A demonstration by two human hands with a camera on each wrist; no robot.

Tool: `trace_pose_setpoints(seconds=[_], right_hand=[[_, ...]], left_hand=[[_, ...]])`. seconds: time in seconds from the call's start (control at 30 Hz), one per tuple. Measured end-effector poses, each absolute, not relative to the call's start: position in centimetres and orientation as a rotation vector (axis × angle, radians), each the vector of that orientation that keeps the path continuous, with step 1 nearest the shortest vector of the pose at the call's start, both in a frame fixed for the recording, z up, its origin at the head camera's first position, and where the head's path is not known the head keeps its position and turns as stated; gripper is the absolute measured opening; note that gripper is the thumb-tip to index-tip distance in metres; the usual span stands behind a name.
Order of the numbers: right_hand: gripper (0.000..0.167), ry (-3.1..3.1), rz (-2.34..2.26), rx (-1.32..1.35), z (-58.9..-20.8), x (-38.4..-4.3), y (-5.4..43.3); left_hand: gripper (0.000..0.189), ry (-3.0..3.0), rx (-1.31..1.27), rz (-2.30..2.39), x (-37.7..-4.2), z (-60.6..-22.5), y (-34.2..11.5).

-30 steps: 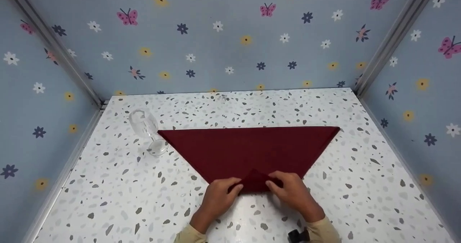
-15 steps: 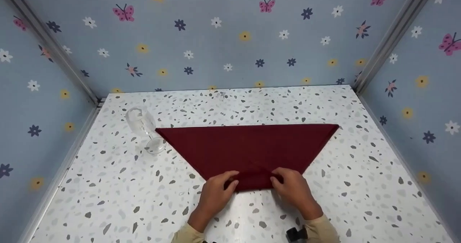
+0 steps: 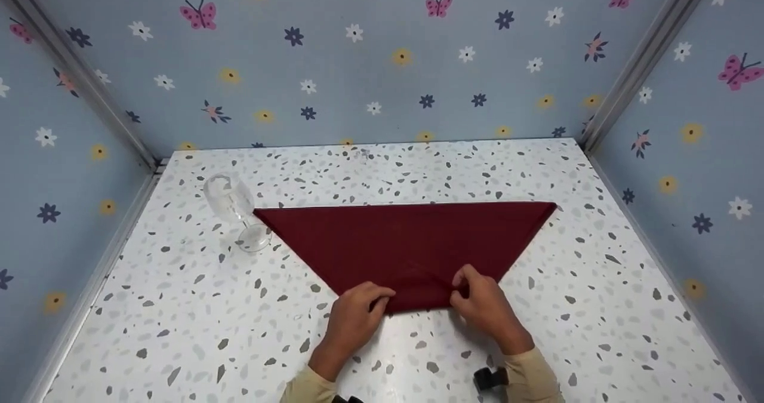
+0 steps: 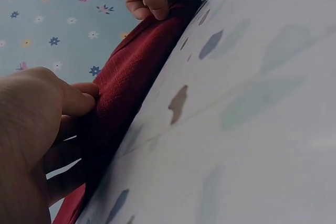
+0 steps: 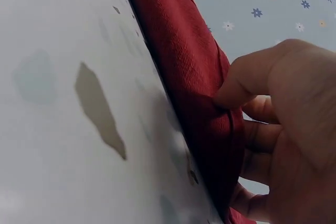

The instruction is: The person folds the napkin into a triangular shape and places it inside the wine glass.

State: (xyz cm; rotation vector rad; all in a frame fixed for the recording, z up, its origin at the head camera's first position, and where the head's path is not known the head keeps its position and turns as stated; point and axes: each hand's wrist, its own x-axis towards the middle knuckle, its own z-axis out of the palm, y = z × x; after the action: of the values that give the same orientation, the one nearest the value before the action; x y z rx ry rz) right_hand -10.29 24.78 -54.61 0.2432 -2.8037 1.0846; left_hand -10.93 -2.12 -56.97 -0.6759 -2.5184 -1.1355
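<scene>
A dark red cloth napkin [image 3: 406,242] lies as a trapezoid, its long edge at the back and its short, folded edge toward me. At the left end of that near fold, my left hand [image 3: 356,316] pinches the cloth between thumb and fingers. My right hand [image 3: 486,307] grips the fold's other end, index finger bent over the top. Seen from the left wrist, the fold [image 4: 131,59] is a thick band running between both hands. In the right wrist view the thumb presses into the red cloth [image 5: 181,51], with the other fingers curled behind it.
A clear stemmed glass [image 3: 230,200] lies on its side at the left, its foot close to the napkin's back left corner. Speckled white tabletop [image 3: 597,307] surrounds the cloth. Patterned blue panels [image 3: 382,62] wall in the back and both sides.
The pointed flap at the near edge has been turned under into a flat, straight fold. My hands have spread slightly apart, and the right index finger has lifted forward. The head view has shifted a little.
</scene>
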Motion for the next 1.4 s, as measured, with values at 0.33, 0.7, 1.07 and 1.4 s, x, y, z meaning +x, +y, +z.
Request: trace_pose_setpoints(seconds=[0.33,0.7,1.07,1.4], right_hand=[[0.021,-2.816,1.024,0.333,-54.63,-10.30,25.59],[0.020,-2.811,0.902,0.323,-54.98,-10.32,25.16],[0.018,-2.748,0.858,0.376,-55.30,-10.48,24.89],[0.016,-2.826,0.901,0.368,-54.93,-10.48,25.18]], left_hand=[[0.015,-2.569,-0.690,-1.017,-10.82,-56.80,-2.11],[0.012,-2.588,-0.725,-0.934,-10.70,-56.66,-2.53],[0.017,-2.471,-0.898,-0.770,-10.87,-56.45,-2.66],[0.026,-2.607,-0.927,-0.698,-10.75,-56.50,-2.77]])
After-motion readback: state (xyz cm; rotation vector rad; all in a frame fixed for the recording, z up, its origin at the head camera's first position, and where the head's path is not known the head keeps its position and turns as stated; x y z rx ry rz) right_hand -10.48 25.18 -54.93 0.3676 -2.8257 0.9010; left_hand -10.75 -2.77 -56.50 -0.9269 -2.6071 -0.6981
